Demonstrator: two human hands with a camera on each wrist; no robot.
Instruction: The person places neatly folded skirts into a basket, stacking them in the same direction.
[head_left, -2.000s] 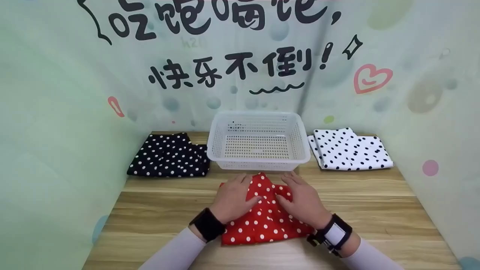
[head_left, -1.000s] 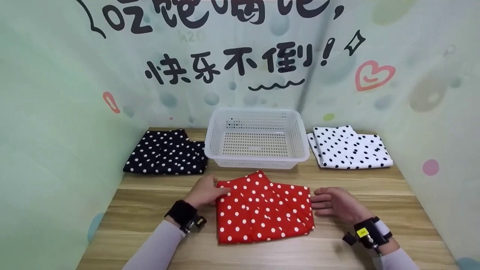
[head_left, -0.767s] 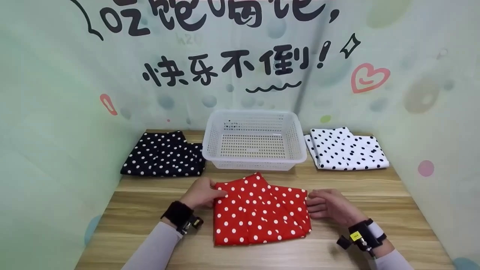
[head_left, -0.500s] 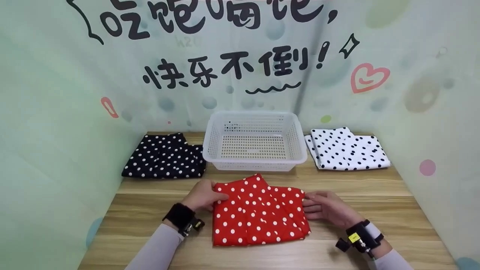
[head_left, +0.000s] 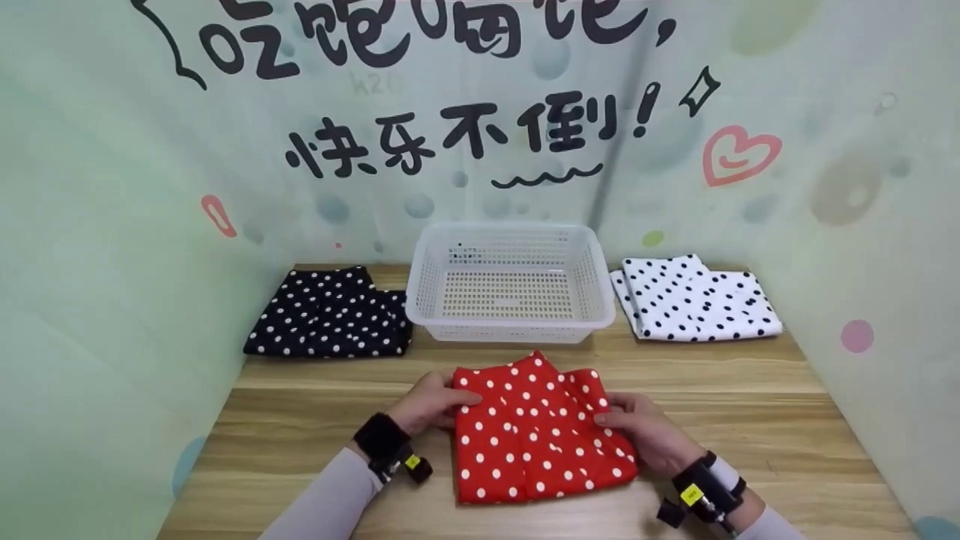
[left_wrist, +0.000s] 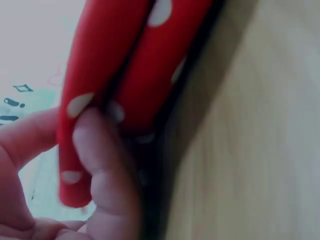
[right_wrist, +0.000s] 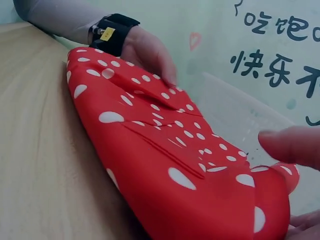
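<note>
A folded red garment with white polka dots (head_left: 536, 442) is at the front middle, in front of the basket. My left hand (head_left: 429, 401) grips its left edge, thumb on top; the left wrist view shows a fold of the red fabric (left_wrist: 102, 60) pinched between thumb and fingers. At the opposite edge, my right hand (head_left: 656, 431) holds the garment with the thumb over it and the fingers tucked beneath, partly hidden. The right side of the fabric bulges up a little. In the right wrist view the garment (right_wrist: 145, 135) spans between both hands.
A white perforated plastic basket (head_left: 510, 330) stands against the back wall with nothing in it. Left of it lies a folded black dotted garment (head_left: 330, 315), and right of it a folded white dotted one (head_left: 701, 300). Printed curtains enclose the wooden table (head_left: 300, 420).
Both hands have gone from pressing on top of the red garment to gripping its side edges. The garment has shifted slightly right and toward me, its right side drawn inward.
</note>
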